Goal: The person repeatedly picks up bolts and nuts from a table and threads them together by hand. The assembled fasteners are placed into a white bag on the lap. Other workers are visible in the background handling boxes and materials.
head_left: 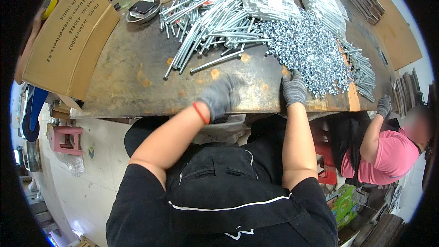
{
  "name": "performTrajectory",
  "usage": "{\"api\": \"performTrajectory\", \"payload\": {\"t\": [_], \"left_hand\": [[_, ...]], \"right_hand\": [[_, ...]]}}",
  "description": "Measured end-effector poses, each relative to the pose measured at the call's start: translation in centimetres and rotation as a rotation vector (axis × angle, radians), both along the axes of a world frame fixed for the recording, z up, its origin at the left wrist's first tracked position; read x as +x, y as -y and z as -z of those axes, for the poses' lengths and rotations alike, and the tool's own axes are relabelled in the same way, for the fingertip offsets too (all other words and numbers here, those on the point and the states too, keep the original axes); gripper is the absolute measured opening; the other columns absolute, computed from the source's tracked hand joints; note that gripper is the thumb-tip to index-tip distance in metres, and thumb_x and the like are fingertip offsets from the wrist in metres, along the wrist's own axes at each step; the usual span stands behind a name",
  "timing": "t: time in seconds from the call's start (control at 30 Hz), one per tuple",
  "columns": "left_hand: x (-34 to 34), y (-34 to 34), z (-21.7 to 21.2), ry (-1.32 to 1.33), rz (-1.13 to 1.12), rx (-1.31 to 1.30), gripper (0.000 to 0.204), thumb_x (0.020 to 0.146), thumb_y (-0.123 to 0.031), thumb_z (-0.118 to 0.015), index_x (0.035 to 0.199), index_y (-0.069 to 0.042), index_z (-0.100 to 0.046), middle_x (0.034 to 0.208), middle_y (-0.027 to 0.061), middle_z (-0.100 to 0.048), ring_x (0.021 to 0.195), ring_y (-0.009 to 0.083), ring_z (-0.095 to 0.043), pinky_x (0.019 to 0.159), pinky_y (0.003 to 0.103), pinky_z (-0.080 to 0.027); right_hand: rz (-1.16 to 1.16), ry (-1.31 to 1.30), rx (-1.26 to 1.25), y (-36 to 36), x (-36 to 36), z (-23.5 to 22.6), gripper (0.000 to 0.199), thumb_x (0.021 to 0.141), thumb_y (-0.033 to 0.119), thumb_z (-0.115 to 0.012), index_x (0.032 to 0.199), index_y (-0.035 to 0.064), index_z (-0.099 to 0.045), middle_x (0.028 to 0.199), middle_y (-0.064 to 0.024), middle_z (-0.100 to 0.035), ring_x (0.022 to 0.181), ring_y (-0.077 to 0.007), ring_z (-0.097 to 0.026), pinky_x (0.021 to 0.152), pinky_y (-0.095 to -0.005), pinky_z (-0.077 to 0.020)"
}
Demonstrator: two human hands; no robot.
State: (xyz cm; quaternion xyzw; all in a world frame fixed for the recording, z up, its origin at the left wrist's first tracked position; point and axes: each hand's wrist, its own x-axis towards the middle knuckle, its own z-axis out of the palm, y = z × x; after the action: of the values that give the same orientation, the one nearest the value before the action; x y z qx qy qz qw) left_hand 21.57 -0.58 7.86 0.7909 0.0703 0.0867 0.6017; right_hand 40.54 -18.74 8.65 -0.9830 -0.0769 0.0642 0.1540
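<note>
Cardboard box (pixel 68 41) sits upper left on the worktop (pixel 132 77). Long bolts (pixel 201 27) lie upper centre. Gloved left hand (pixel 221 96), fingers curled, maybe empty, can't tell. Right hand (pixel 294 89), fingers spread loose, touches the nut pile (pixel 311 50) at centre right.

Left hand (pixel 220 97) in grey glove curled at table edge (pixel 183 110); fingertips blurred, grip unreadable. Right hand (pixel 294 89) gloved beside heap of nuts (pixel 311 50); whether it pinches one too small to tell. Plastic bags (pixel 270 0) at far side partly smeared by blur. Co-worker in pink shirt (pixel 388 155) at right, face blurred, body cut by dark lens rim. Cardboard box (pixel 68 41) at left hides floor behind it. Wearer's legs hidden under table.
</note>
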Motion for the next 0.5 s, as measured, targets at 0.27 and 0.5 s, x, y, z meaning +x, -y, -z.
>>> {"api": "performTrajectory", "payload": {"t": [0.27,0.5], "left_hand": [[6.3,-7.5,0.0,-0.255,-0.294,0.966,0.034,0.083,-0.029,-0.059,0.108,-0.006,-0.059,0.102,0.0187,-0.059,0.096,0.034,-0.056,0.087,0.041,-0.043],[-3.0,-1.4,-0.6,0.063,-0.287,-0.103,0.037,0.09,-0.019,-0.05,0.124,-0.004,-0.051,0.114,0.0179,-0.059,0.104,0.0321,-0.056,0.091,0.033,-0.043]], "right_hand": [[0.018,0.041,0.091,-0.4,-3.0,-2.2,0.031,0.092,0.025,-0.044,0.119,0.0106,-0.047,0.097,-0.0209,-0.063,0.088,-0.0314,-0.062,0.081,-0.0425,-0.047],[-0.341,0.14,0.659,3.6,-6.5,6.1,0.026,0.092,0.017,-0.05,0.112,0.0012,-0.05,0.086,-0.0118,-0.062,0.073,-0.0191,-0.059,0.066,-0.0313,-0.0469]]}}
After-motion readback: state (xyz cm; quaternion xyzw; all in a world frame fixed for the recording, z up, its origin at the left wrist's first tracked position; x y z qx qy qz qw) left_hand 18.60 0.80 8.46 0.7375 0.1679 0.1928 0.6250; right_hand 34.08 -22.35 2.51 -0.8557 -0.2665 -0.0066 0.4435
